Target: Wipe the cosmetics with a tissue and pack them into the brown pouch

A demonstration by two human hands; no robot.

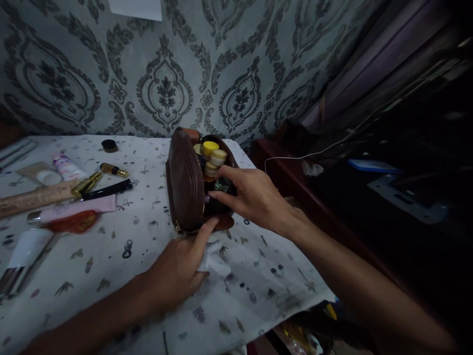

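A brown cosmetic bag [186, 182] stands unzipped on the table, its opening facing right. Inside sit small jars, among them one with a yellow lid [210, 148] and two pale-lidded jars [218, 158] one above the other. My right hand [258, 197] reaches into the opening, thumb and forefinger apart around a dark greenish item [222, 184]; its other fingers are hidden. At the bag's lower front edge, my left hand [185, 261] presses with an outstretched digit. Its remaining fingers are closed on a crumpled white tissue [216, 261].
Cosmetics lie at the left: a pink tube [79, 208], a red packet [76, 223], a black tube [107, 190], a gold-capped vial [114, 170] and a white bottle [31, 246]. A round black lid [109, 145] lies farther back. Patterned wall behind; dark red furniture [291, 172] at right.
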